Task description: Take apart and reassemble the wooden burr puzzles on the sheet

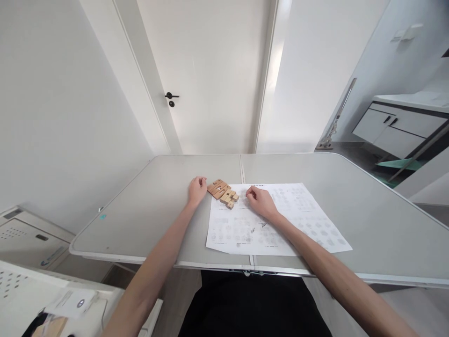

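A small cluster of wooden puzzle pieces lies near the middle of the table, over the upper left corner of a printed paper sheet (233, 234). The reddish-brown pieces (218, 187) are at the back left of the cluster, and the pale yellow blocks (228, 198) sit against them at the front right. Just left of the brown pieces, my left hand (198, 189) rests on the table with its fingers curled in. My right hand (259, 201) lies on the sheet, right of the pale blocks and apart from them, its fingers folded. Nothing shows in either hand.
The grey folding table (150, 201) has a metal rim and a centre seam. Beyond it stands a white door (217, 75) with a black handle (171, 96). White appliances (31, 238) are at the lower left, and a white cabinet (396, 124) is at the far right.
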{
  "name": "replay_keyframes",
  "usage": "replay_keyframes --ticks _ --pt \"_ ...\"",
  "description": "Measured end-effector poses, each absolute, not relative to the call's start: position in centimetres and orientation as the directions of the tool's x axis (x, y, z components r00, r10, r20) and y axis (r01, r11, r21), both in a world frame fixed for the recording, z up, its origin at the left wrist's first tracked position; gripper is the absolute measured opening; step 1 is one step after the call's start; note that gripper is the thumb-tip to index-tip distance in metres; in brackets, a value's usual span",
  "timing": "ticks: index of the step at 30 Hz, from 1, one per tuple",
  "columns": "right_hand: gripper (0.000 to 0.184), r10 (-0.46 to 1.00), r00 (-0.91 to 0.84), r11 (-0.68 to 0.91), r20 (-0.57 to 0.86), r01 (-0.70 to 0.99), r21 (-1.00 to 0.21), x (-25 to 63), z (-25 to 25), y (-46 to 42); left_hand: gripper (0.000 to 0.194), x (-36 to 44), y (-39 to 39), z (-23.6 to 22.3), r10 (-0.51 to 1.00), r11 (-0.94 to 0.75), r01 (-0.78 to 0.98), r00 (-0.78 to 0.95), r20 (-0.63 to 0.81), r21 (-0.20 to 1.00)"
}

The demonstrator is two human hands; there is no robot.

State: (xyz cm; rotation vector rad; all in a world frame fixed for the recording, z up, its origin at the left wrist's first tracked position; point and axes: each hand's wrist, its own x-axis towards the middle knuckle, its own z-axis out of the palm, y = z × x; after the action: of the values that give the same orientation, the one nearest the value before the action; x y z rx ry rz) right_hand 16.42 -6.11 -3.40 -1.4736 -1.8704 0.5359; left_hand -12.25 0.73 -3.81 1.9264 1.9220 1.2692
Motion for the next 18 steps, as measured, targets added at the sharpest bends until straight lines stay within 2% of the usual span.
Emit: replay_keyframes --ticks 8,18 --pt "0.019 0.944 -0.246 0.328 0.218 0.749 -0.576 16.41 -2.85 -6.42 0.021 -12.05 0.84 -4.44 0.892 -0.17 0.74 -0.166 0.421 0.651" --pt "0.019 0.94 -0.267 0.342 0.213 0.752 -0.564 16.49 -2.92 -6.31 0.018 -12.0 1.04 -4.54 0.898 -0.149 0.74 -0.176 0.403 0.656"
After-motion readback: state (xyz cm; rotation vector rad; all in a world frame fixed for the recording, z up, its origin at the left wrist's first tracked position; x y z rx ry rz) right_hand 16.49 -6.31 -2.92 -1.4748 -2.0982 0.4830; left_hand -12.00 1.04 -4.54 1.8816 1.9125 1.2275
